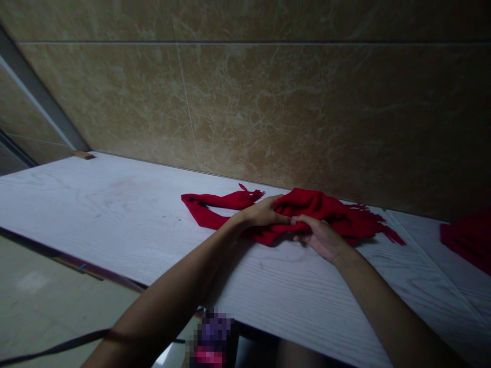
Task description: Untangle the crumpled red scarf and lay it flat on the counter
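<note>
A red fringed scarf (326, 209) lies bunched on a white wood-grain table (115, 214), close to the tiled wall. One end stretches left in a narrow loop; the fringe of the other end points right. My left hand (264, 213) lies on top of the scarf's middle, fingers closed on a fold of it. My right hand (320, 236) is palm-up under the near edge, fingers curled into the cloth. The fingertips of both hands meet at the same fold.
A second piece of red cloth (468, 240) lies at the table's right edge, partly cut off. A small wooden block (82, 154) sits at the far left corner by the beige marble-tiled wall (268, 102). Floor shows at lower left below the table's edge.
</note>
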A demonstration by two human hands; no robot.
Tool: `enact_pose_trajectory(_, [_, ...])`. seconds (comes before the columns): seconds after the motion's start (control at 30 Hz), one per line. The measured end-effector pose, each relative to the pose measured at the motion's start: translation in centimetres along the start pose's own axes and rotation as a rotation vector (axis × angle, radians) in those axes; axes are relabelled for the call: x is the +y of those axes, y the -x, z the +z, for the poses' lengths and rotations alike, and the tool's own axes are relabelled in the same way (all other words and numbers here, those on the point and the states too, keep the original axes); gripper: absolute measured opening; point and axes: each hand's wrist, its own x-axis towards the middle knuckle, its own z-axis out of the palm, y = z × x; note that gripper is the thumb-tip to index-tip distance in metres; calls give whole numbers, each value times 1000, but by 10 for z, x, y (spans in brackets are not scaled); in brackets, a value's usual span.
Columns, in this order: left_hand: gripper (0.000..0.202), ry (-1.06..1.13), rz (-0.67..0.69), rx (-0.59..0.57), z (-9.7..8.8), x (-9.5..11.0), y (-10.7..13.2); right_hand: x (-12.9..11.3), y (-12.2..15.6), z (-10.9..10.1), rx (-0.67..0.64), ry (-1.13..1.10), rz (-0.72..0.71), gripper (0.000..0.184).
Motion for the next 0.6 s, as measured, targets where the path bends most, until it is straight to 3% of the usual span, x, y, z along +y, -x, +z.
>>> enact_pose_trajectory(0.17, [61,26,2,-29,1,-3,-2,0,0,-2,-33,15,-4,10])
enact_pose_trajectory(0.4, [50,56,-22,-12,0,-1,-1,-3,2,3,29,10,-1,10])
enact_pose_trajectory(0.47, [38,107,-61,40,0,0,-1,-4,4,0,14,4,-13,11])
enact_pose_trajectory(0.6, [24,197,-36,262,-4,-1,-4,-5,8,-10,-136,66,18,13])
